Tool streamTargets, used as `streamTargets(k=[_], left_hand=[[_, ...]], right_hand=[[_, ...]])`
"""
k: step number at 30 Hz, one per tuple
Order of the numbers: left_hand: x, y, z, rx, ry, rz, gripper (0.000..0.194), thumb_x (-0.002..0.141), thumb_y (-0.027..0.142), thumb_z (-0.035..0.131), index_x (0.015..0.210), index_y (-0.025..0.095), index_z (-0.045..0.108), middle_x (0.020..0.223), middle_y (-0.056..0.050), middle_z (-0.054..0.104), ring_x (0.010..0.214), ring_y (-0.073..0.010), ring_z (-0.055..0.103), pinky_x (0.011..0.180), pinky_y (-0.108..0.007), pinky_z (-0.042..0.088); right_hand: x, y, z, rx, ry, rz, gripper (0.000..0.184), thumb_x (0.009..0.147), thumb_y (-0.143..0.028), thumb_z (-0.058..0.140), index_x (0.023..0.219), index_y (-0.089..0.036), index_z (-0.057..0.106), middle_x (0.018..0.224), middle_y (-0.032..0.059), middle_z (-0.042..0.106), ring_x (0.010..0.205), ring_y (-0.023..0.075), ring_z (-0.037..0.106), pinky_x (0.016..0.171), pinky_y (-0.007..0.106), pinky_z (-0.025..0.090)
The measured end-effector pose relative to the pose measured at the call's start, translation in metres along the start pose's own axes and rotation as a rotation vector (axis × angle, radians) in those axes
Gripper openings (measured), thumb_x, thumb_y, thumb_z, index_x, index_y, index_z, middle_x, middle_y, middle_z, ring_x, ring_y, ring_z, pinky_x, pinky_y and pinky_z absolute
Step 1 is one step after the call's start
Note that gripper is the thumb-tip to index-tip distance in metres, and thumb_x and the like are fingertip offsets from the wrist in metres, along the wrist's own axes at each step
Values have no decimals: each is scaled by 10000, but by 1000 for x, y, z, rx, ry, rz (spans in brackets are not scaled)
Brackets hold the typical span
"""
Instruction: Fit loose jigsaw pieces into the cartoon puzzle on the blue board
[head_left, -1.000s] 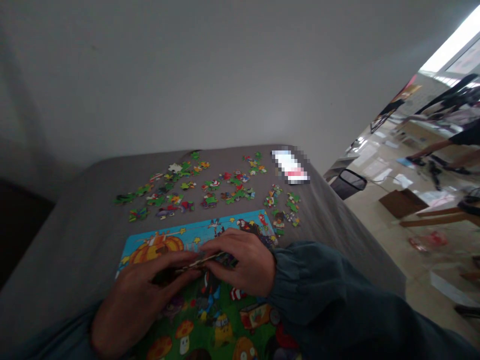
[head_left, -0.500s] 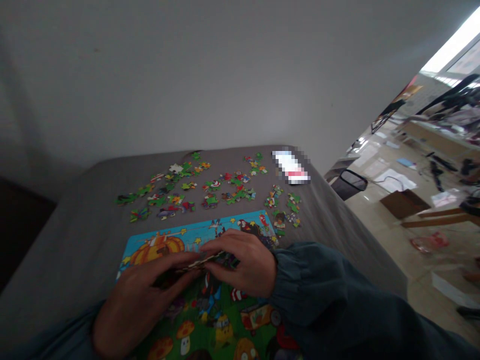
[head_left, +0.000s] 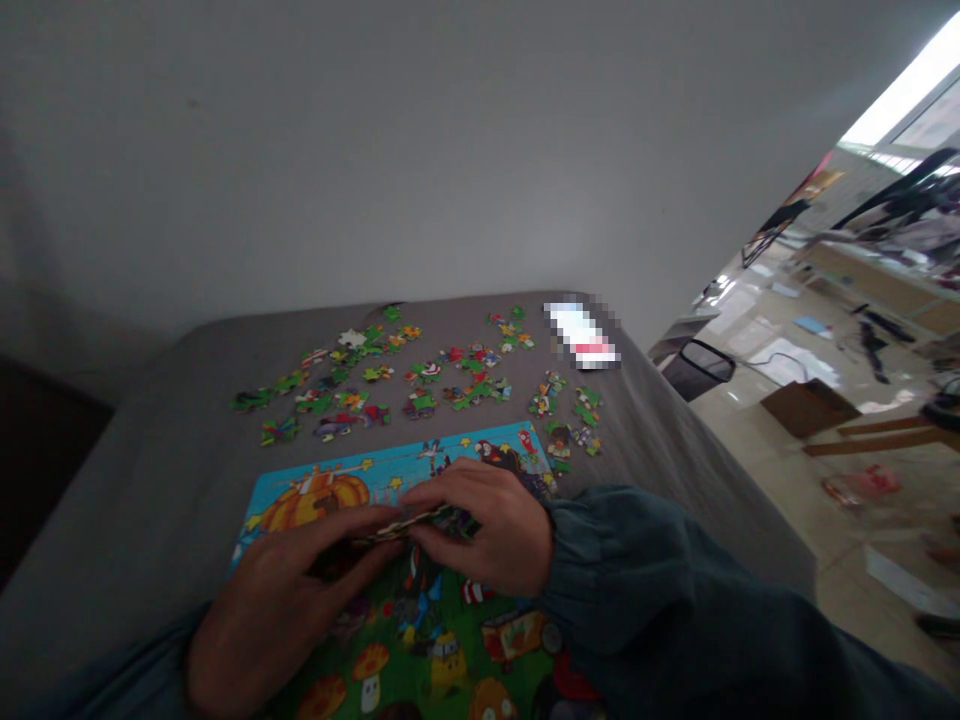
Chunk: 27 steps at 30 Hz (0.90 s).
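A colourful puzzle board (head_left: 330, 490) with pumpkins and mushrooms lies on the grey table (head_left: 150, 480) right in front of me. Both hands meet over its middle. My left hand (head_left: 277, 600) and my right hand (head_left: 487, 520) pinch a small cluster of joined puzzle pieces (head_left: 409, 520) between their fingertips, held just above the board. Several loose puzzle pieces (head_left: 420, 385) lie scattered on the table beyond the board. Dark teal sleeves cover both my arms.
A blurred-out flat object (head_left: 581, 335) lies at the table's far right corner. A plain wall stands behind the table. To the right, the floor holds a black bin (head_left: 697, 365), a cardboard box (head_left: 806, 405) and scattered papers.
My hands and the pieces have barely moved. A person who was seen at the far right a second ago has gone out of view.
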<state>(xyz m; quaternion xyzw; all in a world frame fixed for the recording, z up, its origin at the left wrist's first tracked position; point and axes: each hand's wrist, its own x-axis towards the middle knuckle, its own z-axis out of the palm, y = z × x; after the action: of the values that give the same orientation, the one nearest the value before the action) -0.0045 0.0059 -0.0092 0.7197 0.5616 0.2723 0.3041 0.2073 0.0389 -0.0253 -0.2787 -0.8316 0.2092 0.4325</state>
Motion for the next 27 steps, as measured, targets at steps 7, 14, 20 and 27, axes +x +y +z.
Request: streamTargets(k=[7, 14, 20, 27], left_hand=[[-1, -5, 0, 32, 22, 3, 356, 807, 641, 658, 983, 364, 796, 799, 70, 823, 599, -170, 761, 595, -194, 606], [1, -4, -2, 62, 47, -7, 389, 799, 681, 633, 978, 379, 802, 843, 64, 829, 675, -196, 788, 577, -198, 606], [-1, -4, -2, 69, 36, 18, 355, 801, 666, 643, 977, 403, 804, 800, 77, 823, 621, -188, 776, 555, -196, 597], [0, -3, -3, 76, 47, 34, 357, 793, 671, 655, 956, 395, 810, 783, 71, 822, 588, -187, 766, 581, -212, 612]], right_hand=[[1, -1, -2, 1, -10, 26, 150, 909, -215, 627, 1037, -181, 698, 904, 44, 785, 800, 164, 704, 770, 273, 563], [1, 0, -1, -25, -14, -7, 159, 924, -224, 619, 1051, -167, 697, 898, 47, 784, 790, 162, 699, 762, 267, 558], [1, 0, -1, -50, -19, -51, 165, 920, -190, 612, 1054, -157, 703, 904, 44, 787, 830, 176, 712, 799, 277, 557], [2, 0, -2, -21, 24, -45, 146, 918, -200, 625, 1046, -175, 691, 892, 41, 786, 785, 158, 705, 772, 260, 555]])
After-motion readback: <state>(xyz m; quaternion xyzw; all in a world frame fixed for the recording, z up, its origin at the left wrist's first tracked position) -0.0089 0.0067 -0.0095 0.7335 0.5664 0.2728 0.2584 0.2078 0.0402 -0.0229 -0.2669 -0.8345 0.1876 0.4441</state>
